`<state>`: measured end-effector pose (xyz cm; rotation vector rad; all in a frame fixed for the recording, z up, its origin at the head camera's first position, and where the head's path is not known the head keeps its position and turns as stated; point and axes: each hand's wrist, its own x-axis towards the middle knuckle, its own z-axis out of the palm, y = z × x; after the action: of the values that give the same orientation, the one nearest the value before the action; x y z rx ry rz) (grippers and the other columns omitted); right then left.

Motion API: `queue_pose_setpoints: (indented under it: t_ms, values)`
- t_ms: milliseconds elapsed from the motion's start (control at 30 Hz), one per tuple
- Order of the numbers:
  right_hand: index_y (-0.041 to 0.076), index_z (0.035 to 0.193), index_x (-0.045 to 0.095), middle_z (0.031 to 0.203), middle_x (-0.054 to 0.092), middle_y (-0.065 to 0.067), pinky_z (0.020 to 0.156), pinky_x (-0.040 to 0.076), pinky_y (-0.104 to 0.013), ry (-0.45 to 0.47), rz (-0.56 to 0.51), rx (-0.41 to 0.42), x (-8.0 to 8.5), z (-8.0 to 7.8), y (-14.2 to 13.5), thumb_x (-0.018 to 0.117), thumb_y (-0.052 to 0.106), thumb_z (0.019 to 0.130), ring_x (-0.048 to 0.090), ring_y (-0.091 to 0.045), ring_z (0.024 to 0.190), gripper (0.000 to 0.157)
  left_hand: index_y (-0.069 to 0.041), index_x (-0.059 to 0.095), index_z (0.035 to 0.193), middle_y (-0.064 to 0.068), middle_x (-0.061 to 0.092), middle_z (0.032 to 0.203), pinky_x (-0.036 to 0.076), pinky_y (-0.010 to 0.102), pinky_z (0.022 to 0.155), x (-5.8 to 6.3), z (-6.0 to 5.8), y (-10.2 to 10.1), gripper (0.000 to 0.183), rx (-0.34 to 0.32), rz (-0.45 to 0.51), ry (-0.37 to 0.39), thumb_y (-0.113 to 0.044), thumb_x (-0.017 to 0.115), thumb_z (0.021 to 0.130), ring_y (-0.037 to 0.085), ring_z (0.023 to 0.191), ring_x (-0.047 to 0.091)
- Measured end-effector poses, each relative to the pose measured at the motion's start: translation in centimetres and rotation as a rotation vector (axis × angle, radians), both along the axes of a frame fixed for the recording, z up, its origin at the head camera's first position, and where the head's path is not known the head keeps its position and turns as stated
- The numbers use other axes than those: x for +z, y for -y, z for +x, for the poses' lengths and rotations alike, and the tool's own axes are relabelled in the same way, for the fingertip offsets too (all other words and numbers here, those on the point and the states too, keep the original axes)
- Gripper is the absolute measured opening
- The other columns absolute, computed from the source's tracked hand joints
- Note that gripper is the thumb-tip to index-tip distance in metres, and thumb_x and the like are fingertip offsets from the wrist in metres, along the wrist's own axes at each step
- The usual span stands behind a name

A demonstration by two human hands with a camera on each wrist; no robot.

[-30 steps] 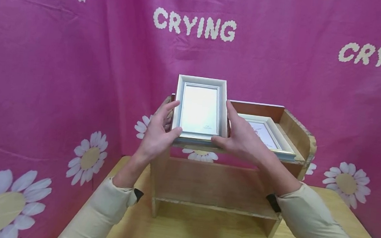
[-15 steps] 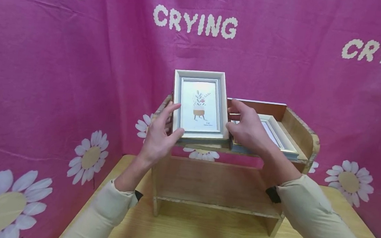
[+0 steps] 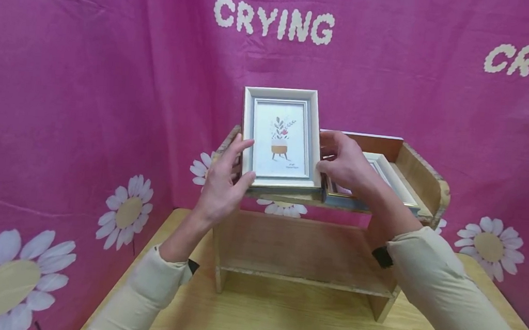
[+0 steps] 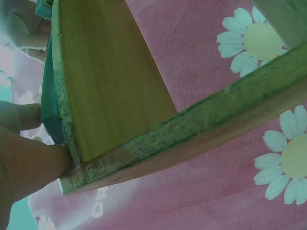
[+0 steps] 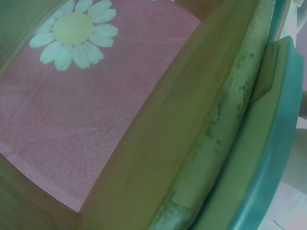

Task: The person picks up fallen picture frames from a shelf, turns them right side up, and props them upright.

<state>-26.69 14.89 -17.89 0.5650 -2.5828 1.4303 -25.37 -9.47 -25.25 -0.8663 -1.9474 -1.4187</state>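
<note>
A picture frame (image 3: 281,127) with a cream and pale blue border stands tilted back on the top board of a small wooden shelf (image 3: 304,251). Its print shows a potted plant. My left hand (image 3: 226,175) grips the left side, with the thumb at the lower front corner. At the right edge, my right hand (image 3: 350,164) has its thumb by the border and its fingertips partly hidden behind the frame. Another picture frame (image 3: 395,183) lies flat on the shelf's right half, partly covered by my right hand and forearm. In the left wrist view, fingers (image 4: 29,158) touch the shelf's board edge.
A raised side panel (image 3: 423,182) bounds the shelf top at the right, and a low back board (image 3: 378,143) runs behind. The shelf stands on a wooden table (image 3: 280,324). A magenta curtain (image 3: 173,75) with daisies and white lettering hangs close behind and at the left.
My right hand has shifted from the frame's lower front corner to its right edge. The frame's tilt changed, so glare left the print and the plant shows. The head view dipped slightly.
</note>
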Motion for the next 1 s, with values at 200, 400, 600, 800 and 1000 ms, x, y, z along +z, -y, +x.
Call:
queue_pose_setpoints:
  t_ms: [200,400,600,800,1000]
  values:
    - [-0.005,0.147,0.032,0.130,0.056,-0.029,0.090,0.049,-0.031,-0.024,0.002,0.008,-0.4,0.2,-0.4,0.054,-0.007,0.090,0.057,-0.037,0.118,0.062,0.002,0.031,0.149,0.025,0.040,0.149,0.052,0.042,0.097,0.5,0.4,-0.2,0.059,0.058,-0.066,0.057,0.010,0.052,0.094,0.031,0.123,0.057]
    - [-0.004,0.148,0.031,0.128,0.056,-0.028,0.086,0.050,-0.026,-0.033,-0.014,0.006,-0.5,0.3,-0.4,0.055,-0.007,0.090,0.059,-0.037,0.114,0.063,0.001,0.027,0.150,0.021,0.046,0.145,0.052,0.043,0.098,1.2,1.0,-0.1,0.065,0.089,-0.013,0.198,0.004,0.059,0.093,0.031,0.124,0.057]
    - [-0.003,0.146,0.033,0.126,0.057,-0.027,0.081,0.051,-0.020,-0.043,-0.027,-0.002,-0.5,0.3,-0.5,0.055,-0.007,0.090,0.060,-0.036,0.112,0.061,0.003,0.035,0.147,0.020,0.051,0.140,0.054,0.042,0.096,1.4,0.9,0.0,0.062,0.079,0.026,0.212,0.004,0.062,0.091,0.031,0.120,0.060]
    - [-0.005,0.144,0.033,0.123,0.058,-0.029,0.083,0.053,-0.024,-0.071,-0.042,-0.006,-0.6,0.1,-0.2,0.055,-0.008,0.089,0.061,-0.037,0.111,0.060,0.001,0.037,0.147,0.019,0.052,0.140,0.055,0.042,0.093,1.1,0.9,0.1,0.062,0.094,0.042,0.172,0.006,0.063,0.090,0.031,0.115,0.062]
    - [-0.004,0.143,0.034,0.122,0.057,-0.027,0.095,0.052,-0.044,-0.107,-0.007,-0.030,-0.4,-0.1,0.0,0.055,-0.008,0.089,0.060,-0.038,0.112,0.059,0.002,0.040,0.146,0.018,0.054,0.136,0.058,0.041,0.089,0.6,0.9,-0.1,0.061,0.110,0.053,0.100,0.007,0.063,0.090,0.031,0.109,0.065]
